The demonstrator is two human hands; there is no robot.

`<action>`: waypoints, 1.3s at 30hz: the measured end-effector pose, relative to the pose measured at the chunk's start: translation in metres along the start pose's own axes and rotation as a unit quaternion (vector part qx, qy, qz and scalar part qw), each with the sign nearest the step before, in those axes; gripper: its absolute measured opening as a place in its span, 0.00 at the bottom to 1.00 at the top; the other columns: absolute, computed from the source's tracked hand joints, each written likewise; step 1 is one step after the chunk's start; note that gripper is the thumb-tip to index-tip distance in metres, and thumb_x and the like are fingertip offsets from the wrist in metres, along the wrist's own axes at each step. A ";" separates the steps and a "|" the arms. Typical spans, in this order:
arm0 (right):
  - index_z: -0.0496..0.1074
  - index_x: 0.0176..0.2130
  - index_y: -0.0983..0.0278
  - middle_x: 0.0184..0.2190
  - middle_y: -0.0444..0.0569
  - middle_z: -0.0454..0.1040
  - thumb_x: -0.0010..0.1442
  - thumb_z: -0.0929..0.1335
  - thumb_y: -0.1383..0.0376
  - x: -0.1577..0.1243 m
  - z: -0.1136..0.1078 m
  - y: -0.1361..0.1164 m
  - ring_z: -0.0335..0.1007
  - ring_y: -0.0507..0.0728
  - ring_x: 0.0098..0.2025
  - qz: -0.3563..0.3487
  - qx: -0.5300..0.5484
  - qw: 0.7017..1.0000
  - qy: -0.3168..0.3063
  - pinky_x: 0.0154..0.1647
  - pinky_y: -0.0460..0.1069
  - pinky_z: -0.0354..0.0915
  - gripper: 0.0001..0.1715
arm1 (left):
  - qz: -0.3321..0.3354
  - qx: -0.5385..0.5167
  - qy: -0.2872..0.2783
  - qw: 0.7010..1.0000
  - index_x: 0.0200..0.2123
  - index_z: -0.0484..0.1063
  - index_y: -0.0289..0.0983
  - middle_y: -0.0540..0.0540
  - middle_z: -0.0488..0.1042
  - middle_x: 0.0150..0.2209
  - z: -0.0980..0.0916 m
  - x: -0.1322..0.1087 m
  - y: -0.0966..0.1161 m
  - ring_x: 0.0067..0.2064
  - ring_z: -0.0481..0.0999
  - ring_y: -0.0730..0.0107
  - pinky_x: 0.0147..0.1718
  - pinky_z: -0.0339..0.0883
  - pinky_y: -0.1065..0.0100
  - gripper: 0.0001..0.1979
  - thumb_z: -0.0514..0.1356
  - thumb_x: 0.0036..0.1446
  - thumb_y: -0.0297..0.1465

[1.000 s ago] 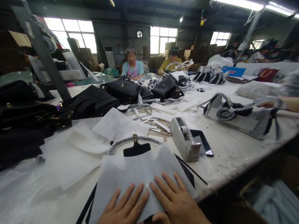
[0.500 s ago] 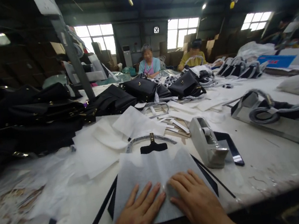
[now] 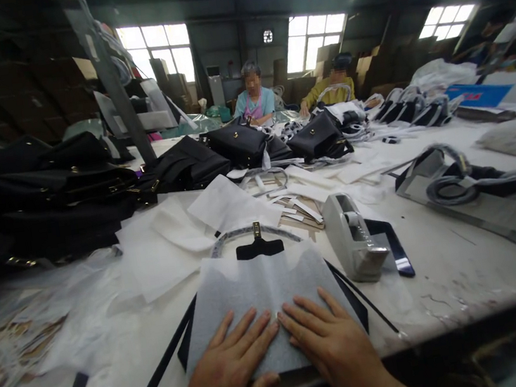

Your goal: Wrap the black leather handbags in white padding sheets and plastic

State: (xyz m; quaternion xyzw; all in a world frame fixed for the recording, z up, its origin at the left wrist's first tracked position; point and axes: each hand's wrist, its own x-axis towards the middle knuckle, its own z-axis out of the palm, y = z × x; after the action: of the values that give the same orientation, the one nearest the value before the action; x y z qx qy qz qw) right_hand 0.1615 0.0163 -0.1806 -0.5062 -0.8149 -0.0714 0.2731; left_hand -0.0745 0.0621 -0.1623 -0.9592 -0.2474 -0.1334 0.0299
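A sheet of thin white paper (image 3: 251,284) covers most of a black handbag (image 3: 360,313) that lies flat at the table's front edge. Both palms rest on this sheet, fingers stretched out. My left hand (image 3: 237,366) presses its left half, and my right hand (image 3: 329,337) its right half, the fingertips almost meeting at the middle. Beyond the paper's far edge show the bag's black tab with a gold clasp (image 3: 257,231) and its wrapped handle (image 3: 226,239). Black straps (image 3: 173,343) stick out at both sides.
Right of the bag stand a grey tape dispenser (image 3: 353,238) and a dark phone (image 3: 397,251). Loose white sheets (image 3: 160,252) lie to the left. Black bags (image 3: 236,145) are piled behind and at far left. Two people (image 3: 254,101) sit across the table.
My right hand has flattened and its fingers have spread, moving slightly left toward the paper's middle. My left hand stays flat on the sheet. The view has tilted slightly downward.
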 end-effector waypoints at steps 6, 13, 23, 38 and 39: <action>0.71 0.54 0.56 0.52 0.42 0.77 0.70 0.62 0.62 0.004 -0.005 0.002 0.72 0.60 0.54 -0.013 0.000 0.999 -0.047 0.65 0.62 0.54 0.16 | -0.019 -0.007 0.007 1.000 0.68 0.48 0.43 0.50 0.62 0.64 0.006 -0.002 0.001 0.63 0.64 0.62 0.61 0.62 0.57 0.32 0.55 0.65 0.41; 0.70 0.55 0.55 0.53 0.44 0.76 0.69 0.63 0.62 0.009 -0.005 -0.001 0.71 0.63 0.55 0.006 -0.011 0.995 -0.103 0.61 0.68 0.57 0.16 | -0.036 -0.032 0.012 0.999 0.68 0.49 0.44 0.49 0.64 0.63 0.013 -0.005 0.000 0.63 0.65 0.60 0.61 0.62 0.54 0.32 0.56 0.64 0.40; 0.61 0.63 0.57 0.58 0.46 0.72 0.70 0.61 0.64 0.005 -0.007 -0.004 0.66 0.62 0.58 0.031 0.007 0.991 -0.132 0.64 0.67 0.53 0.23 | -0.116 -0.067 0.014 0.991 0.51 0.72 0.46 0.53 0.76 0.53 0.003 0.016 0.006 0.55 0.75 0.62 0.54 0.71 0.48 0.14 0.51 0.67 0.31; 0.60 0.64 0.58 0.63 0.51 0.65 0.70 0.60 0.61 0.012 -0.011 -0.005 0.58 0.65 0.64 0.016 -0.018 0.983 -0.181 0.65 0.71 0.48 0.25 | -0.062 0.025 -0.037 0.997 0.61 0.64 0.38 0.43 0.69 0.61 0.003 0.015 0.008 0.60 0.70 0.56 0.55 0.68 0.51 0.23 0.51 0.63 0.27; 0.59 0.65 0.58 0.63 0.52 0.65 0.70 0.60 0.61 0.013 -0.012 -0.005 0.58 0.65 0.65 0.009 -0.021 0.983 -0.180 0.66 0.71 0.46 0.25 | -0.061 0.022 -0.047 0.997 0.61 0.64 0.38 0.42 0.68 0.61 0.001 0.016 0.007 0.60 0.69 0.55 0.55 0.68 0.50 0.23 0.52 0.63 0.27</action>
State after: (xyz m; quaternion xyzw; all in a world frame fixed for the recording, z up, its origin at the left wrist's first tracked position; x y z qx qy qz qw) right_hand 0.1571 0.0193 -0.1634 -0.5239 -0.8444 0.0064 0.1115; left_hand -0.0577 0.0634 -0.1593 -0.9468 -0.3090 -0.0843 0.0308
